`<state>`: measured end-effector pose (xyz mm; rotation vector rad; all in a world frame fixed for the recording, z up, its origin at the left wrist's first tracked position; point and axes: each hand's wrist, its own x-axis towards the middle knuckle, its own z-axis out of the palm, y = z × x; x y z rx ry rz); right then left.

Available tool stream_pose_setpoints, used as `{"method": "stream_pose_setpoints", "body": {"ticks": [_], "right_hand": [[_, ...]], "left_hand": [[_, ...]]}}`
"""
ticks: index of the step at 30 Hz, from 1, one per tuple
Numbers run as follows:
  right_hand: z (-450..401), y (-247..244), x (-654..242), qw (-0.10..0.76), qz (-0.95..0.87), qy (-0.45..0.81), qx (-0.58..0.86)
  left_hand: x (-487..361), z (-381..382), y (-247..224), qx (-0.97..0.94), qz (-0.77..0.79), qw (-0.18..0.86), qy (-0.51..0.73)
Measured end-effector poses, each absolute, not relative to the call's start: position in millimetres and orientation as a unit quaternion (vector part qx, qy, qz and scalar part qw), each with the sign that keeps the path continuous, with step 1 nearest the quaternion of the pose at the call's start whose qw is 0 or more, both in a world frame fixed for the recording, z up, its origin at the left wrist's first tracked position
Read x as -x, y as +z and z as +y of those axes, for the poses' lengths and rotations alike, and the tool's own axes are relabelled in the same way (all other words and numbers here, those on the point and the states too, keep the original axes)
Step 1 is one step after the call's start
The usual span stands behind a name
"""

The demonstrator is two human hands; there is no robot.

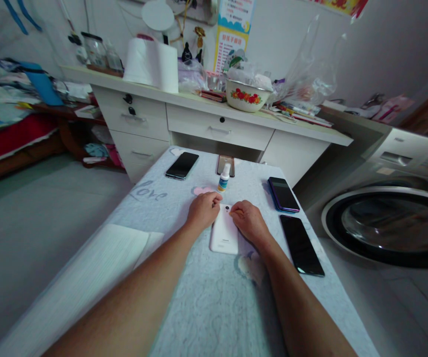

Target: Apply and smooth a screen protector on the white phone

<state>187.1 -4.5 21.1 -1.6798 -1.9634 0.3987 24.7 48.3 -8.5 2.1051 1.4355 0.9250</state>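
A white smartphone (pixel 224 235) lies on the cloth-covered table with its back and camera lens facing up. My left hand (pixel 204 210) is closed at its upper left edge, fingers curled against the phone. At the upper right, beside the lens, my right hand (pixel 248 220) is closed in a pinch over the phone. Whatever may be between those fingertips is too small to make out. Just beyond the hands stands a small white spray bottle (pixel 223 179) with a blue and yellow label.
Other phones lie around: a black one (pixel 183 165) at far left, a brown-edged one (pixel 226 163) behind the bottle, a purple-blue one (pixel 284 194) and a black one (pixel 301 245) at right. A folded white cloth (pixel 98 260) covers the left side. A washing machine (pixel 396 158) stands right.
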Motion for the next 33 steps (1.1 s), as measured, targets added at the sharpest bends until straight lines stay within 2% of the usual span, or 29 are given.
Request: {"method": "stream_pose_setpoints", "body": {"ticks": [33], "right_hand": [[-3.4,17.9,-186.6,0.266,-0.719,0.138,0.628]], "left_hand": [[-25.3,47.8,-7.8,-0.755,0.527,0.215,0.325]]}}
